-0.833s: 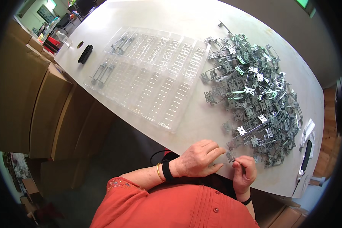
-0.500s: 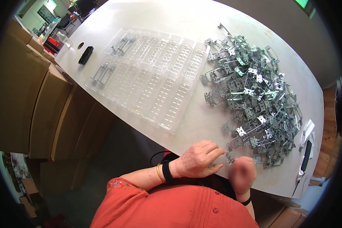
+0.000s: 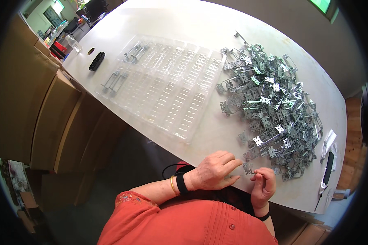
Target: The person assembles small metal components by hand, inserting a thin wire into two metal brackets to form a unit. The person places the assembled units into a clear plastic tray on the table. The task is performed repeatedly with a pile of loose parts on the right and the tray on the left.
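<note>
One thumb and one forefinger of the right hand [image 3: 263, 188] pinch the near edge of a single small metal bracket [image 3: 248, 168], which sits between the two hands over the near edge of the desk [image 3: 208, 141]. The other fingers of that hand curl inward, and its wrist is drawn in close to the body. The left hand [image 3: 213, 170] lies just left of the bracket, back upward, thumb and forefinger parted and pointing at it; its other fingers are partly hidden, so I cannot tell whether they grip anything. The left forearm [image 3: 157, 192] slants in from the lower left, elbow bent. Two black bands circle the wrists, one on the left wrist [image 3: 180, 183] and one on the right; one gold bangle [image 3: 173, 186] sits beside the left band.

Just beyond the right fingers spreads one large pile of metal brackets [image 3: 274, 108], too tangled to count, with one piece [image 3: 241, 37] sticking out at its far end. Farther out, ahead and to the left of the left fingers, lies one clear plastic tray [image 3: 188, 134] with two rows of compartments; two small groups of brackets [image 3: 115, 83] stand in its left end, one per row. Right of the right fingers, past the pile, is one black-handled tool [image 3: 328, 168] by white wrapping [image 3: 328, 143]. Farthest left on the desk are one black oblong object [image 3: 97, 61] and one clear bottle [image 3: 73, 43].
</note>
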Available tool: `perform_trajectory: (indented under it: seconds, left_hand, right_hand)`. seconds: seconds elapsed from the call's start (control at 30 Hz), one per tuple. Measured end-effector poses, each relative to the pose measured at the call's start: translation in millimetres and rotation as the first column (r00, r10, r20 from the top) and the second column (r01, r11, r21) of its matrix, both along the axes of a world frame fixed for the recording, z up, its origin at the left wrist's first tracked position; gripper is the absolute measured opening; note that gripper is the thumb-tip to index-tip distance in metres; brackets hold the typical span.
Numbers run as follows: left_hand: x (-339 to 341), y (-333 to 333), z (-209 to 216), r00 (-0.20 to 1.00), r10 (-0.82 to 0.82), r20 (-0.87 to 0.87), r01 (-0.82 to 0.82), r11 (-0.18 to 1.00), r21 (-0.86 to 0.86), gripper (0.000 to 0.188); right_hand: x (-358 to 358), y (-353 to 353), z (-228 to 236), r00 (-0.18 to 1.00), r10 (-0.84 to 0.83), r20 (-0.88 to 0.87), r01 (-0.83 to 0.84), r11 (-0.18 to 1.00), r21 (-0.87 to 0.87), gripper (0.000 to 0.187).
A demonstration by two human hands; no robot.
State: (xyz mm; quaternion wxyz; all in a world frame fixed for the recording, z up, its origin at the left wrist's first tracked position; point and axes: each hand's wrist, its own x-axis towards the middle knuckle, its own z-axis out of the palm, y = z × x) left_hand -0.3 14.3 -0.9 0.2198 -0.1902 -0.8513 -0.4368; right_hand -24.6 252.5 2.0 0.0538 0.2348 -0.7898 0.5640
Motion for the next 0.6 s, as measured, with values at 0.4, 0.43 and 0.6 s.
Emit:
perform_trajectory:
  seconds: [0.4,0.43,0.6]
  left_hand:
    - [7,2,6,0.999,0.053,0.010,-0.051,0.991,-0.122,0.049]
    - [7,3,7,0.999,0.054,0.004,-0.053,0.989,-0.135,0.048]
    - [3,4,12,0.998,0.059,0.012,-0.056,0.979,-0.196,0.048]
  right_hand:
    - [-1,4,-1,0.987,0.025,0.161,-0.012,0.996,-0.084,0.007]
    - [0,4,-1,0.986,0.023,0.166,-0.009,0.996,-0.085,0.007]
    - [-1,6,-1,0.980,0.008,0.201,0.013,0.995,-0.103,0.008]
